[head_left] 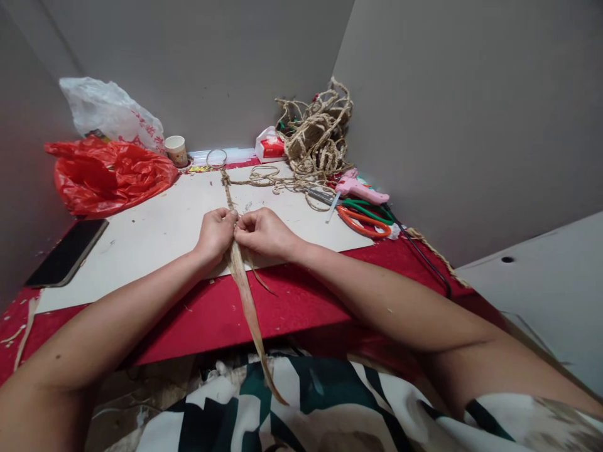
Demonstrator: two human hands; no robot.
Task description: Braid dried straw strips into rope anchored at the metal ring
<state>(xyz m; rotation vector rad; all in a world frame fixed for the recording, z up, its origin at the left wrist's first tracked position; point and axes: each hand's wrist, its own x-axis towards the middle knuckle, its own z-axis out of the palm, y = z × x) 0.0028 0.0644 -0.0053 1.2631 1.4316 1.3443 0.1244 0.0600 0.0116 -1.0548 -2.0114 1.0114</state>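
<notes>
My left hand [215, 233] and my right hand [264, 232] meet over the front part of a white board [155, 213], both with fingers pinched closed. Between them they grip a strip of dried plant fibre [245, 289], whose long loose end hangs over the table edge onto my lap. Beyond my fingertips the fibre continues as a narrow twisted cord [228, 191] up to a knot near a thin ring [217, 158]. A thinner strand dangles beside the wide strip. Exactly where the fibres cross is hidden by my fingers.
A heap of twisted rope [320, 135] lies at the back, beside a tissue pack [271, 145]. To the right are a pink glue gun [362, 188] and orange-handled scissors [362, 223]. A phone [68, 253], red bag [113, 176] and paper cup [176, 150] stand left.
</notes>
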